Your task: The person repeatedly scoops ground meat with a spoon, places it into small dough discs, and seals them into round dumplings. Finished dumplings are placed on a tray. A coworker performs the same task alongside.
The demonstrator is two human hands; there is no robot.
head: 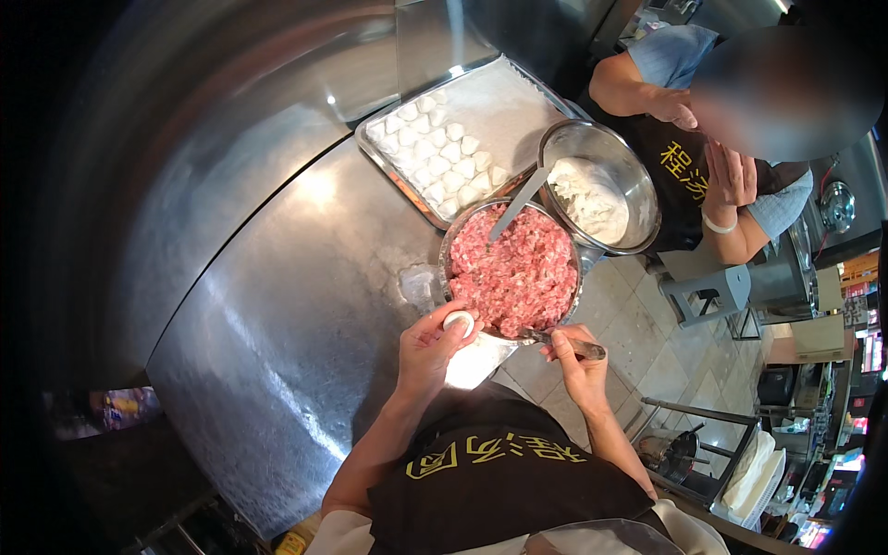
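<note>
Between the fingers and thumb of my left hand (433, 347) is a small round piece of white dough (459, 322). It is held beside the near left rim of a metal bowl heaped with pink minced meat (520, 277). My right hand (579, 361) grips the handle of a flat spatula (590, 349), whose other end meets the meat at the bowl's near edge. A second flat metal spatula (519, 205) stands at a slant in the far side of the meat, its handle reaching over the rim.
A paper-lined tray (531, 104) carries rows of white dumplings (437, 149). Beside it stands a steel bowl (642, 201) with white dough (590, 201). A co-worker (683, 139) is across from me, both hands raised. A grey stool (714, 295) stands on the tiled floor beyond the steel worktop (291, 291).
</note>
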